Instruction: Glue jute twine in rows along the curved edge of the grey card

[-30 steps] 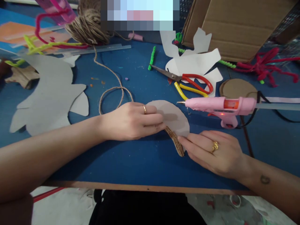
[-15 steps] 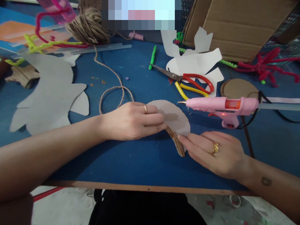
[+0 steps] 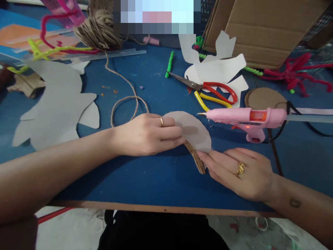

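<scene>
A grey paper disc [image 3: 194,131] lies on the blue table [image 3: 145,180], with a strip of wound jute twine [image 3: 195,158] along its near edge. My left hand [image 3: 147,134] lies over the disc's left side, fingers together, pressing it down. The fingertips of my right hand [image 3: 239,173] press against the twine strip at the disc's lower right, fingers stretched and flat. A loose jute cord [image 3: 125,104] runs from under my left hand back to a twine ball [image 3: 97,29].
A pink hot glue gun [image 3: 247,119] stands just right of the disc, nozzle toward it. Behind are red-handled scissors [image 3: 208,88], yellow pipe cleaners [image 3: 205,100], grey paper cut-outs [image 3: 56,104], a cardboard disc [image 3: 264,99], a cardboard box [image 3: 260,27] and red pipe cleaners [image 3: 293,74].
My right hand has shifted slightly lower and its fingers have crept a little along the twine strip. My left hand and the disc have stayed still.
</scene>
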Demonstrator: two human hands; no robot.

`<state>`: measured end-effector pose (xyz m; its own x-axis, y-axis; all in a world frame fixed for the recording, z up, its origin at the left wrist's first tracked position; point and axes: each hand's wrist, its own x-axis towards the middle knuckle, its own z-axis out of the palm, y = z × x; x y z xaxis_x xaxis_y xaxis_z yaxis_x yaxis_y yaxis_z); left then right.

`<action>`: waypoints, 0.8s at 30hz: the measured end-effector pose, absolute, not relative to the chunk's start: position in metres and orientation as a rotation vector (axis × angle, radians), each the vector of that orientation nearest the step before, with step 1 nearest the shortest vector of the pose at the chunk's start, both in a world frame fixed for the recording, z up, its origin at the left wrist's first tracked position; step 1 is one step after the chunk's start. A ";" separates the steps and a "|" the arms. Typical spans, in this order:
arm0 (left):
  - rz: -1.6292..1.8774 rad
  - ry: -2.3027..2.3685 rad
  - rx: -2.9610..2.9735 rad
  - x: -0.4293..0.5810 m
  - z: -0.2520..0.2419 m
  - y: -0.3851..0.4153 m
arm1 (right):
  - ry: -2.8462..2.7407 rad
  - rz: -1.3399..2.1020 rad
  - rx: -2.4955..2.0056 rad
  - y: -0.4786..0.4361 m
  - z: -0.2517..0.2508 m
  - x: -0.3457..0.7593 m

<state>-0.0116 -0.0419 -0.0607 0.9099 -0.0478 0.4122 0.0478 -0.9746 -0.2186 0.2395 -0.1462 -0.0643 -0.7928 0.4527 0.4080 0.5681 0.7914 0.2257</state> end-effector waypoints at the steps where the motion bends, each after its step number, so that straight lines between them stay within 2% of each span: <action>1: -0.616 -0.008 -2.848 -0.012 -0.061 -0.042 | -2.654 -0.465 -0.790 -0.146 -0.064 0.239; 6: -0.470 -0.054 -2.890 -0.015 -0.061 -0.043 | -2.600 -0.241 -0.865 -0.143 -0.060 0.237; 9: -0.503 -0.039 -2.891 -0.015 -0.061 -0.043 | -2.583 -0.139 -0.902 -0.142 -0.060 0.237; 15: -0.649 0.010 -2.879 -0.013 -0.061 -0.042 | -2.602 -0.149 -0.827 -0.142 -0.061 0.237; 24: -0.600 -0.015 -2.885 -0.013 -0.060 -0.043 | -2.626 -0.204 -0.804 -0.143 -0.063 0.238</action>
